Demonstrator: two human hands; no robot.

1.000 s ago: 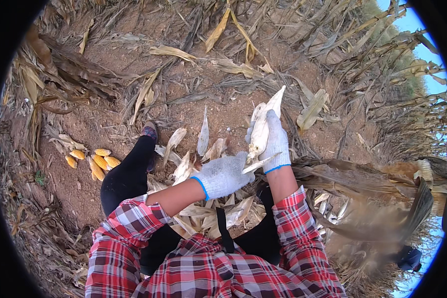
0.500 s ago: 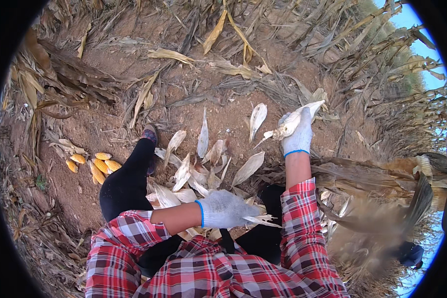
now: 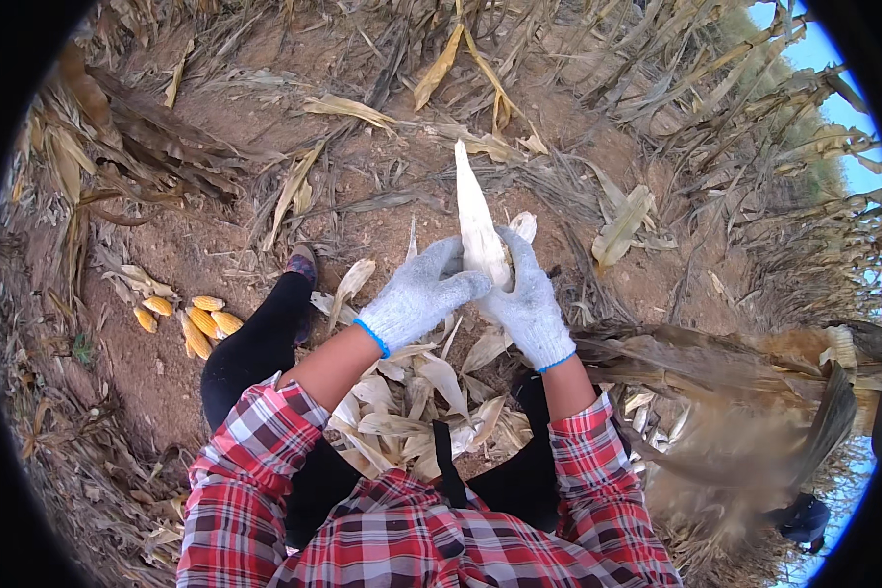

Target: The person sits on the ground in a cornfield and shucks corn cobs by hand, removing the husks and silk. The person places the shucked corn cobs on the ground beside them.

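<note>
In soft, even daylight my gloves (image 3: 416, 299) look pale and fairly clear, while a brown smear (image 3: 715, 465) blurs the ground's (image 3: 142, 387) lower right and fisheye distortion bends its outer edges.

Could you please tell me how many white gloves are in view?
2: one white glove on the left hand, a second glove on the right hand, both against the near end of a pale husk.

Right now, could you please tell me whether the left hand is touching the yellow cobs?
No, the left hand is at the pale husk and the yellow cobs lie farther left.
</note>
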